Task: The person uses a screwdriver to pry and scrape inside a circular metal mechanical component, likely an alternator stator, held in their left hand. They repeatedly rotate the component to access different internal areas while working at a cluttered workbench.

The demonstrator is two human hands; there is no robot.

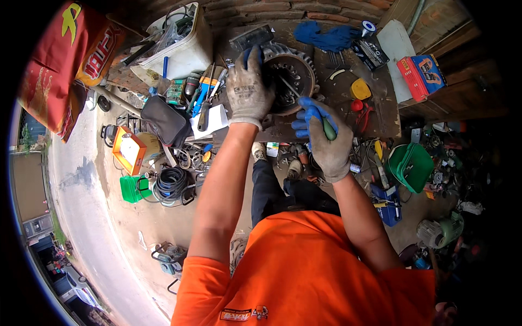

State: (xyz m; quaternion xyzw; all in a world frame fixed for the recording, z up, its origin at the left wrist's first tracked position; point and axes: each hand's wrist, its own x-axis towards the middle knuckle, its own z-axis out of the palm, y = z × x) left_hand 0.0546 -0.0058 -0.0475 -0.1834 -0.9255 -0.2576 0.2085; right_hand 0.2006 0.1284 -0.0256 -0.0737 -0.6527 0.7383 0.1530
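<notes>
On a dark bench (381, 115), the gloved left hand (250, 89) spreads over a round metal housing (288, 62). The right (327, 151) clasps a green-handled screwdriver (329, 130).

The gloved left hand (250, 89) covered the left edge of the round metal housing (311, 81), hiding the rim beneath it. Within the housing, the tip of the green-handled tool (329, 129) was lost among dark shapes, and what it met was too small to tell. Below and right of the housing, the gloved right hand (325, 133) hid part of the handle. Left of the housing, the white tub (190, 51) held a jumble too tangled to sort. Below the housing, the orange shirt (304, 266) ran off the lower edge.
</notes>
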